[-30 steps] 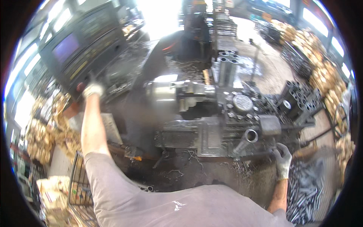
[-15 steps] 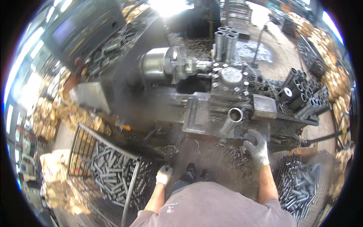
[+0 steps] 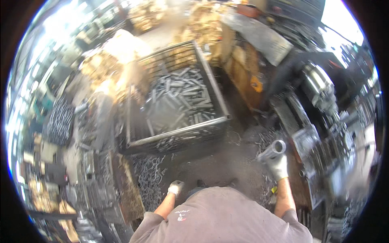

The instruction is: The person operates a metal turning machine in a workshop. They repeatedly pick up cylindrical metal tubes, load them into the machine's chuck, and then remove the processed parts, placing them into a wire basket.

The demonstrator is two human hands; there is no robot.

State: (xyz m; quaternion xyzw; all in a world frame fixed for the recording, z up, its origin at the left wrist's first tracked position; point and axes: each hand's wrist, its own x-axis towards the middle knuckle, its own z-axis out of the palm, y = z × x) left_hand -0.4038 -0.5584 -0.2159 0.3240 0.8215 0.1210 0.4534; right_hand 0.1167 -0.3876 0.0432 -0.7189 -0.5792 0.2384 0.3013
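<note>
Right hand [image 3: 278, 165] is in a pale work glove, fingers wrapped around a short metal tube [image 3: 272, 150]. The tube sits up at the top of the fist with its open round end pointing up toward the camera, so you can see straight down the bore. It's held out over the dark floor [image 3: 219, 162], just left of the lathe [image 3: 320, 121] that runs down the right side of the view.

Left hand [image 3: 175, 188] is gloved too, hanging low beside the body and holding nothing. The fingers look loosely curled, but it's small and a bit blurry, so I can't tell more than that.

Straight ahead, past both hands, there's a wire crate [image 3: 178, 133] sitting on the floor, with a heap of grey tubes [image 3: 182, 97] of the same sort piled inside it every which way. The held tube is well apart from that crate, off to its lower right.

Metal swarf [image 3: 148, 178] is spread over the floor near the left hand, with more of it by the base of the lathe. Further back there are stacks of yellowish stuff [image 3: 202, 24], too blurred to make out. Another pile of dark tubes [image 3: 60, 121] sits off on the far left.

The whole right edge is motion-smeared, so the lathe details are mushy.
</note>
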